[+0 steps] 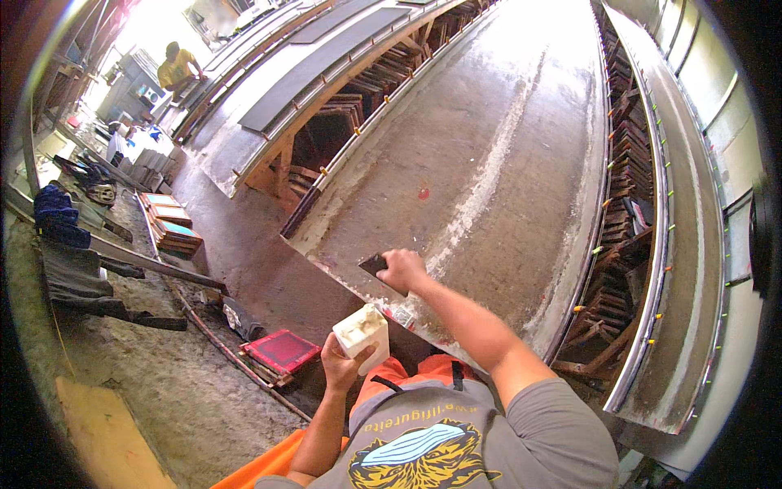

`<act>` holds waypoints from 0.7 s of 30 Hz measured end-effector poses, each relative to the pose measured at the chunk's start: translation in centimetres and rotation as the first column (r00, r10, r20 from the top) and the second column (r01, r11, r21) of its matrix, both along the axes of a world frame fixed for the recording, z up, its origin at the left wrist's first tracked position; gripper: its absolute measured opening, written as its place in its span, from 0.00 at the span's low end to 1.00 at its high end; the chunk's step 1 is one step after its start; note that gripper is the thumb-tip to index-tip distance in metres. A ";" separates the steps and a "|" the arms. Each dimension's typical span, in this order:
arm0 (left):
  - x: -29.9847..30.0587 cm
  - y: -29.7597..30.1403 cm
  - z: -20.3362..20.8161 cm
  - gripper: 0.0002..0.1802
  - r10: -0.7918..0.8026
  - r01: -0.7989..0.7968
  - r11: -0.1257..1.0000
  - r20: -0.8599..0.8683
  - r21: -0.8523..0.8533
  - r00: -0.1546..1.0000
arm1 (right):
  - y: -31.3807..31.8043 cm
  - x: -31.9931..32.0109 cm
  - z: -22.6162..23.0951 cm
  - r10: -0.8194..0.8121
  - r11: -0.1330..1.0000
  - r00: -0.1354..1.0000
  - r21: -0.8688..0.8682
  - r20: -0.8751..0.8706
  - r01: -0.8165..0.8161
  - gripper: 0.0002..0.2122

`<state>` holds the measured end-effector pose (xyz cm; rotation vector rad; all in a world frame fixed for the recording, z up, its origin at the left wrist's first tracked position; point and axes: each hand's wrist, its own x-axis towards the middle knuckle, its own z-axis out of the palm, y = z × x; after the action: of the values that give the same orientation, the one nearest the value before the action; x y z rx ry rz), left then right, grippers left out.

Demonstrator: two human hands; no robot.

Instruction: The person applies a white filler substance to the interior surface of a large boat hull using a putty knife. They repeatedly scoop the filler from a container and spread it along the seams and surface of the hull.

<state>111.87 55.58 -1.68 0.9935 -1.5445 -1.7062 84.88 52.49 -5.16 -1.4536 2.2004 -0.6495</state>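
My left hand (339,363) is closed around a white, square-sided plastic container (363,332), held just off the near corner of a long table. Pale residue shows on the container's top; how full it is I cannot tell. In my right hand (405,270), its fingers wrapped round it, is a flat dark scraper (373,264) over the near end of the table. The long table (432,179) has a brown, worn top with a pale, rough streak running along it. A small red spot (423,194) marks its surface.
Stacked printing frames (173,218) stand on the floor at left; a red frame (282,352) lies nearer. Another long table (326,61) with dark panels runs at left, and a narrower one (683,204) at right. A person in yellow (178,67) stands far left.
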 end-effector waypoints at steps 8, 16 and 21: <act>2.4 -0.4 1.4 0.32 0.093 -0.095 0.995 -0.064 -0.017 0.994 | -4.0 -14.7 -4.1 -0.331 0.934 0.932 0.090 -0.148 0.346 0.19; 5.0 -2.8 -0.6 0.34 0.145 -0.144 0.988 0.029 -0.060 0.989 | -5.6 -0.7 -12.9 -0.106 0.962 0.478 -0.211 -0.872 -0.172 0.05; 6.5 -5.4 -0.9 0.35 0.161 -0.161 0.987 0.043 -0.022 0.986 | -5.2 6.6 -5.3 0.075 0.945 0.708 -0.176 -0.702 -0.275 0.04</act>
<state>118.37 50.18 -2.60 1.1222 -1.4631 -1.5650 91.45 47.25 -10.47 -2.3271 2.5052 -0.3720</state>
